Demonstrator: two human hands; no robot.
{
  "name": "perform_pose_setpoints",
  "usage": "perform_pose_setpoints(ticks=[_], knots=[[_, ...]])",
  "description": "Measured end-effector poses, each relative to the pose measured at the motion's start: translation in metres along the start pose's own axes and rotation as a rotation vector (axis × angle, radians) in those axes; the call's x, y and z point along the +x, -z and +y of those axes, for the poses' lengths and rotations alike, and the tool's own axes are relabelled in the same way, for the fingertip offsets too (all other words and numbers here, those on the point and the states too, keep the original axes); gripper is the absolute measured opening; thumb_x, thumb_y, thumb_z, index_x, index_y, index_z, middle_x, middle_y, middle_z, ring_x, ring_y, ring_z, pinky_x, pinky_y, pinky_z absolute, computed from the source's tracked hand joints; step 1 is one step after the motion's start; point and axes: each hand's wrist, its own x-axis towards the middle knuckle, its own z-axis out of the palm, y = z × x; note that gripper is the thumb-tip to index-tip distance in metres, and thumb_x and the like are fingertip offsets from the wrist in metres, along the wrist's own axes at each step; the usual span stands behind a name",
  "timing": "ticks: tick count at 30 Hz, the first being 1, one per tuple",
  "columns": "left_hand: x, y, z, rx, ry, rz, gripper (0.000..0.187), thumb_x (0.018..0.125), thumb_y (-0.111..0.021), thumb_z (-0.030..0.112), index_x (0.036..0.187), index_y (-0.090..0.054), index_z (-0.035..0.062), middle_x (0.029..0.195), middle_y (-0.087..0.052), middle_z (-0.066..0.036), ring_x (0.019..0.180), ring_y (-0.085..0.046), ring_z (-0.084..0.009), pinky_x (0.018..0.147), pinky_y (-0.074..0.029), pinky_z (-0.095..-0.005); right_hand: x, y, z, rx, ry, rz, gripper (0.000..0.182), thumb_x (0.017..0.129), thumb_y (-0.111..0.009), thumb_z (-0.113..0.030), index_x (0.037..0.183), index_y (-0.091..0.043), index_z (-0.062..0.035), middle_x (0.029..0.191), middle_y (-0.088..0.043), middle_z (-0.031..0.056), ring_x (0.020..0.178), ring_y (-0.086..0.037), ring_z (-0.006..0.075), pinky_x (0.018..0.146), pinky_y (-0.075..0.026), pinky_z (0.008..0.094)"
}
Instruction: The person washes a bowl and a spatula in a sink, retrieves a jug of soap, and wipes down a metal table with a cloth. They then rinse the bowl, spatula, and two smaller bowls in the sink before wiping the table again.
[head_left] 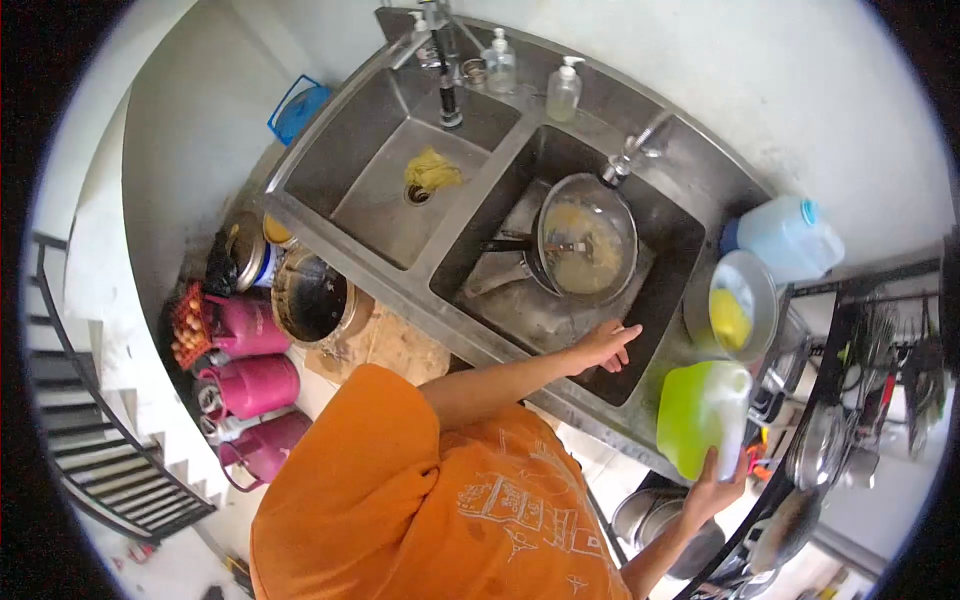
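Left hand (605,348), fingers open, hovers over the near edge of the right sink basin (540,335); right hand (722,485) grips the plastic jug of green liquid (688,420) at the counter's right end. Leftmost, a yellow cloth (432,170) lies by the left basin's drain (418,195); then a round metal pan (592,262) sits in the right basin, and a steel bowl (765,308) stands beside the jug

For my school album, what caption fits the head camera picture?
Right hand holding a green-and-white plastic jug, left hand over a rectangular grey sink with a round metal pan.
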Motion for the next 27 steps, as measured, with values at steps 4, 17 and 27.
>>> perform_pose_setpoints(ticks=[4, 17, 27], knots=[[0.004, 0.005, -0.011, -0.070, -0.185, 0.108, 0.063, 0.091, -0.047, 0.065, 0.101, -0.044, 0.0026, 0.091, -0.066, -0.016, 0.078, -0.064, -0.0213, 0.072, -0.052, -0.0325, 0.021, -0.014, -0.060, 0.205, 0.062, -0.176, 0.033, 0.080, -0.071, -0.007, 0.110, -0.064, 0.0033, 0.098, -0.067, 0.0111, 0.089, -0.061, 0.0167, 0.081, -0.047, 0.0298], [-0.077, 0.216, 0.043, -0.760, -0.177, -0.375, 0.054, 0.096, -0.053, 0.038, 0.140, -0.043, 0.0081, 0.133, -0.054, -0.008, 0.112, -0.059, -0.0207, 0.091, -0.051, -0.0356, 0.018, -0.191, -0.336, 0.336, 0.236, -0.623, 0.037, 0.074, -0.067, 0.009, 0.110, -0.068, -0.0011, 0.103, -0.069, 0.0106, 0.091, -0.064, 0.0151, 0.083, -0.049, 0.0272], [-0.100, 0.311, 0.121, -1.154, -0.437, -0.506, 0.040, 0.099, -0.050, 0.034, 0.131, -0.050, 0.0105, 0.118, -0.060, -0.004, 0.104, -0.061, -0.0163, 0.087, -0.053, -0.0320, 0.061, -0.344, -0.475, 0.076, 0.529, -0.893, 0.031, 0.075, -0.067, 0.003, 0.106, -0.069, 0.0003, 0.098, -0.071, 0.0128, 0.088, -0.067, 0.0177, 0.083, -0.049, 0.0280]])
